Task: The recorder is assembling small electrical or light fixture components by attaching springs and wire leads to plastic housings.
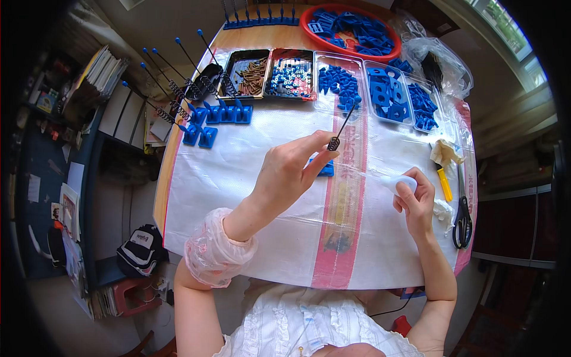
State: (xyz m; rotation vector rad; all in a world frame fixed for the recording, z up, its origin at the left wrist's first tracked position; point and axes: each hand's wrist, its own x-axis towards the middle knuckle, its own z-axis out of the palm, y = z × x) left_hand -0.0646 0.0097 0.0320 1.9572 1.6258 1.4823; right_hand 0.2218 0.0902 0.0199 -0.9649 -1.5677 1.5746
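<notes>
My left hand (292, 159) is raised over the middle of the table. Its thumb and fingers pinch the coiled lower end of a black spring rod (344, 124), which leans up to the right and ends in a blue tip (357, 100). Beneath those fingers lies a blue plastic base (326, 169), partly hidden by the hand. To the right, my right hand (421, 199) is closed around a small whitish squeeze bottle (402, 183), its narrow end towards the left. The bottle and the rod are apart.
Finished-looking spring rods on blue bases (226, 113) stand at the left. Along the back are trays of screws (250, 74), nuts (291, 76) and blue parts (339, 86), then a red basin (392, 52). A yellow-handled tool (444, 183) and black scissors (463, 223) lie right.
</notes>
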